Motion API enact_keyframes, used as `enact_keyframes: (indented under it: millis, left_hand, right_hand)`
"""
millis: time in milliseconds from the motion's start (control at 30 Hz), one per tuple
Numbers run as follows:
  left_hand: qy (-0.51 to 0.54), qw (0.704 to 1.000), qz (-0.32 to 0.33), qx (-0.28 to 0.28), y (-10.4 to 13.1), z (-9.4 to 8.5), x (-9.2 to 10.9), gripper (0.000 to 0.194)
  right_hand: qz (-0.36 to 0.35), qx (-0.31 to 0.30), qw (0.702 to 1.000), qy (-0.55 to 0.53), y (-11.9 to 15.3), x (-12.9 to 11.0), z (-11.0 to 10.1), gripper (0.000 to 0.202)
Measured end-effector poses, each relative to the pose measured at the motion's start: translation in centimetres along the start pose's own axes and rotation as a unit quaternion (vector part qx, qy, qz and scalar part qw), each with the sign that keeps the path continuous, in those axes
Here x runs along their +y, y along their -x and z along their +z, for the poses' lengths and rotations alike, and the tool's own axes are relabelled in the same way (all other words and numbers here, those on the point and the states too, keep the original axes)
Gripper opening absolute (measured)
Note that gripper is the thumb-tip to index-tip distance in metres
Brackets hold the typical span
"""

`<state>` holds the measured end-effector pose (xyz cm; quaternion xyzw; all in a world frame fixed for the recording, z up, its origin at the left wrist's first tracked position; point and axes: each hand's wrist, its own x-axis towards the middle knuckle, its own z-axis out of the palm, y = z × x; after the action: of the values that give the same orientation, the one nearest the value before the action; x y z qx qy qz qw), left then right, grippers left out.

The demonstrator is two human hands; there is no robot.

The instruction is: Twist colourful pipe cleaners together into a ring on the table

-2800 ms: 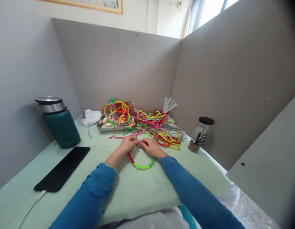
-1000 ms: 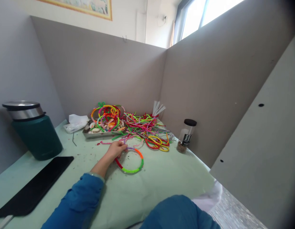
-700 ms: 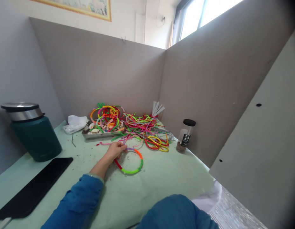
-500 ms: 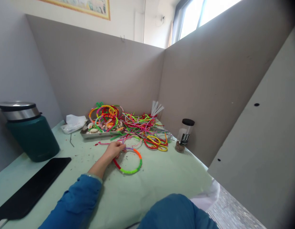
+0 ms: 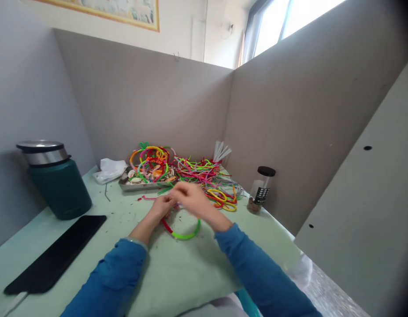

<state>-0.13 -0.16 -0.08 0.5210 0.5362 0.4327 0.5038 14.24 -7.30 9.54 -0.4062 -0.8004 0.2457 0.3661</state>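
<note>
A ring of coloured pipe cleaners (image 5: 186,237), red and green where it shows, lies over the table in front of me. My left hand (image 5: 163,206) pinches its upper left side. Right beside it, my right hand (image 5: 190,196) reaches across the ring's top with fingers closed together at the left fingertips. Motion blurs those fingers, and what is between them is hidden. The upper part of the ring lies behind my right hand and wrist. A pink pipe cleaner piece (image 5: 148,198) rests just left of my left hand.
Behind my hands are a metal tray (image 5: 138,187) of shells and pipe-cleaner rings, and a heap of loose pipe cleaners (image 5: 204,171). A clear jar (image 5: 259,189) stands right. On the left are a green bottle (image 5: 58,189), a black slab (image 5: 58,255) and a white packet (image 5: 109,169).
My right hand has come in from the lower right and met my left hand at the ring. My left hand keeps its pinch. The view has shifted slightly.
</note>
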Motion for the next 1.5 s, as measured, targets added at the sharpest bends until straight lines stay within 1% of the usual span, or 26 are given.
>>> enact_keyframes:
  millis: [33,67,133,167,200,233,300,400,533,600,667,733,833,900,1033,1133,1200,1333,1500]
  left_hand:
    - [-0.008,1.0,0.01,-0.004,0.0,0.0,0.0,0.027]
    - [-0.019,1.0,0.021,-0.008,0.0,0.0,0.0,0.028]
    - [-0.035,0.999,0.035,-0.015,0.1,0.0,-0.1,0.032]
    - [-0.037,0.999,0.036,-0.017,0.1,0.0,-0.1,0.033]
    - [-0.033,0.999,0.035,-0.019,0.0,0.0,-0.2,0.034]
    - [-0.028,0.999,0.034,-0.02,0.0,0.0,-0.2,0.034]
    - [-0.021,0.999,0.036,-0.021,-0.1,0.0,-0.3,0.035]
    - [-0.013,0.999,0.04,-0.02,-0.3,-0.1,-0.5,0.036]
    - [0.005,0.999,0.032,-0.011,-0.3,-0.2,-0.4,0.032]
    - [0.021,0.999,0.025,-0.005,-0.2,-0.3,-0.3,0.028]
    - [0.038,0.999,0.018,0.002,-0.2,-0.4,-0.1,0.025]
    - [0.055,0.998,0.011,0.008,-0.3,-0.5,-0.1,0.02]
    - [0.077,0.997,-0.002,0.011,-0.4,-0.5,0.0,0.017]
    - [0.088,0.996,-0.008,0.009,-0.4,-0.5,0.0,0.017]
    - [0.101,0.995,-0.014,0.015,-0.3,-0.5,0.1,0.018]
    - [0.11,0.993,-0.015,0.029,-0.3,-0.5,0.2,0.017]
    - [0.121,0.992,-0.018,0.032,-0.3,-0.5,0.2,0.016]
    - [0.137,0.99,-0.017,0.032,-0.4,-0.5,0.2,0.016]
    - [0.147,0.988,-0.012,0.04,-0.7,-0.6,0.1,0.016]
  right_hand:
    - [0.05,0.071,0.992,0.093,-0.7,2.5,-0.8,0.022]
    - [0.09,0.111,0.974,0.177,-1.1,5.0,-1.4,0.022]
    - [0.159,0.15,0.922,0.319,-1.2,9.8,-2.2,0.021]
    - [0.182,0.148,0.901,0.364,-0.9,11.7,-2.3,0.023]
    - [0.19,0.129,0.891,0.392,-0.5,13.3,-2.3,0.025]
    - [0.186,0.098,0.889,0.407,-0.1,14.5,-2.1,0.027]
    - [0.169,0.047,0.891,0.419,0.6,15.9,-1.8,0.028]
    - [0.173,0.024,0.887,0.428,0.8,16.0,-1.7,0.033]
    - [0.165,0.039,0.883,0.437,0.6,15.0,-1.9,0.032]
    - [0.174,0.039,0.886,0.429,0.7,14.6,-2.1,0.032]
    - [0.174,0.039,0.898,0.402,1.0,14.4,-2.4,0.037]
    - [0.158,0.053,0.917,0.362,1.3,14.5,-2.7,0.042]
    - [0.119,0.099,0.94,0.305,1.7,14.8,-2.8,0.045]
    - [0.088,0.108,0.951,0.275,1.9,14.9,-2.7,0.047]
    - [0.03,0.086,0.966,0.242,2.2,14.2,-2.0,0.05]
    - [-0.006,0.076,0.969,0.236,2.6,13.6,-1.6,0.042]
    - [-0.025,0.059,0.969,0.24,2.9,13.4,-1.5,0.037]
    - [-0.03,0.029,0.962,0.271,3.4,13.3,-1.6,0.035]
    - [-0.035,0.001,0.953,0.302,3.4,13.0,-1.7,0.041]
